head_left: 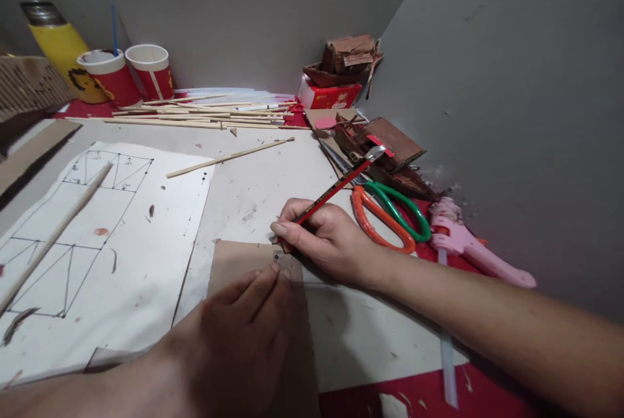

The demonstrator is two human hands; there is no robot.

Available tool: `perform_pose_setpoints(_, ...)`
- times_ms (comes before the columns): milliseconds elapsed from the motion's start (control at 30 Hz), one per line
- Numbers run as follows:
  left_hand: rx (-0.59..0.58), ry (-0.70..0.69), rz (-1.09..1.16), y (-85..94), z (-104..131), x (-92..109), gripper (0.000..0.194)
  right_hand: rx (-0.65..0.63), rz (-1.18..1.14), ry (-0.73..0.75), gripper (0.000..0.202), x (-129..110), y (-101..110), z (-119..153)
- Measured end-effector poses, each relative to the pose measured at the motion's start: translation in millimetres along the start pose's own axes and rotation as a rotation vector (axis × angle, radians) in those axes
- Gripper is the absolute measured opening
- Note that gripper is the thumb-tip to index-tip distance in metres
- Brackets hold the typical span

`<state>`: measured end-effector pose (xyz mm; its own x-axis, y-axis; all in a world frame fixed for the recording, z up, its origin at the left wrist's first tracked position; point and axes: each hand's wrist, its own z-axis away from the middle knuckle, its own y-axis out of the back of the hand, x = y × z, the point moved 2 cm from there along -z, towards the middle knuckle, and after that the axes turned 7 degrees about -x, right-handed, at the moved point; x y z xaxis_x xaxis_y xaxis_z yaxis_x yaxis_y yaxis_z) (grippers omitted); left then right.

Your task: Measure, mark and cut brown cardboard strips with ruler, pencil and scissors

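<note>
My right hand (324, 239) is closed around a red and black pencil (336, 189), its tail end slanting up to the right. Its lower tip is hidden by the fingers, close to the top edge of a brown cardboard strip (229, 265). On that strip, my left hand (251, 320) has its fingers bunched together. Their tips press a small flat piece with dark marks (291, 266) against the cardboard. A white sheet with a truss-like line drawing (131, 223) lies to the left, with a wooden stick (58, 229) across it.
Wooden sticks (205, 116) lie at the back, near red paper cups (155, 77) and a yellow bottle (63, 57). At the right are scissors with orange and green handles (383, 226), a pink glue gun (463, 242) and brown cardboard scraps (394, 138). Grey walls rise behind and right.
</note>
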<state>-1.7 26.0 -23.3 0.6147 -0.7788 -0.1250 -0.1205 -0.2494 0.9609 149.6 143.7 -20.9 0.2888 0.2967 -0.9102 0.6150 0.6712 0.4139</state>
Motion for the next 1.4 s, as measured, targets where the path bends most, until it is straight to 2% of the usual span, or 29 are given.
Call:
perform_pose_setpoints(167,0.024,0.0,-0.007,2.4,-2,-1,0.033,0.0,-0.086,-0.004,0.03,1,1,2)
perform_pose_setpoints(367,-0.013,0.003,0.001,1.6,0,0,0.035,-0.027,-0.009,0.036,0.025,0,-1,1)
perform_pose_setpoints(500,0.012,0.01,0.003,2.4,-1,0,0.034,0.04,0.058,0.045,0.027,1,-1,1)
perform_pose_setpoints(700,0.064,0.024,-0.007,4.1,-3,-1,0.036,0.139,-0.184,0.051,0.027,-2,0,5)
perform_pose_setpoints(800,0.044,0.03,-0.033,3.9,-3,0,0.037,0.111,0.014,0.081,0.024,-14,8,14)
perform_pose_setpoints(967,-0.006,0.007,-0.062,3.5,-2,1,0.035,-0.044,0.646,0.254,0.016,-27,26,49)
perform_pose_setpoints(1033,-0.043,-0.027,-0.078,2.7,-2,1,0.034,-0.105,0.776,0.199,0.028,-22,30,65)
perform_pose_setpoints(1100,-0.082,-0.037,-0.089,1.5,-1,2,0.036,-0.12,0.841,0.225,0.034,-15,32,79)
perform_pose_setpoints(1200,-0.102,-0.002,-0.102,0.4,0,4,0.038,-0.115,0.866,0.234,0.03,-7,33,90)
perform_pose_setpoints(1400,-0.095,0.063,-0.11,2.1,3,5,0.04,-0.114,0.852,0.254,0.026,-3,32,89)
